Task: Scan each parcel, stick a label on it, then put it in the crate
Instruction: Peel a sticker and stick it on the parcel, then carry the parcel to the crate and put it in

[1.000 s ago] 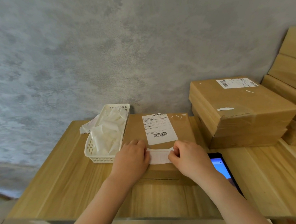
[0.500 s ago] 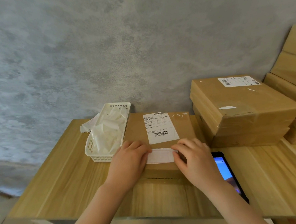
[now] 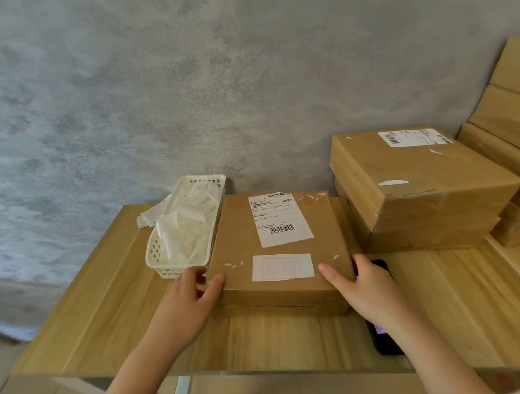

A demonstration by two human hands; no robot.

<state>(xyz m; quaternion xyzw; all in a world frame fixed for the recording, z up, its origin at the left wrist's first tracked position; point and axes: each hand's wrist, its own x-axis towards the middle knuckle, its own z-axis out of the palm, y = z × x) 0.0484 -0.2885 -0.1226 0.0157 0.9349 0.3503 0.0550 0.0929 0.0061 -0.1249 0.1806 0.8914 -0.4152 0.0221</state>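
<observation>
At the tabletop's middle, against the back edge, flat brown cardboard parcel [image 3: 279,253], small white rectangular label [image 3: 282,266] stuck near its front edge. Left hand [image 3: 184,305] and right hand [image 3: 366,294] clasp its front corners, fingers spread. Risk: lifting could knock white plastic basket [image 3: 168,257] touching its left side or black phone [image 3: 383,311] under right hand. Long axis front-to-back, barcode sheet reads toward the person.
</observation>
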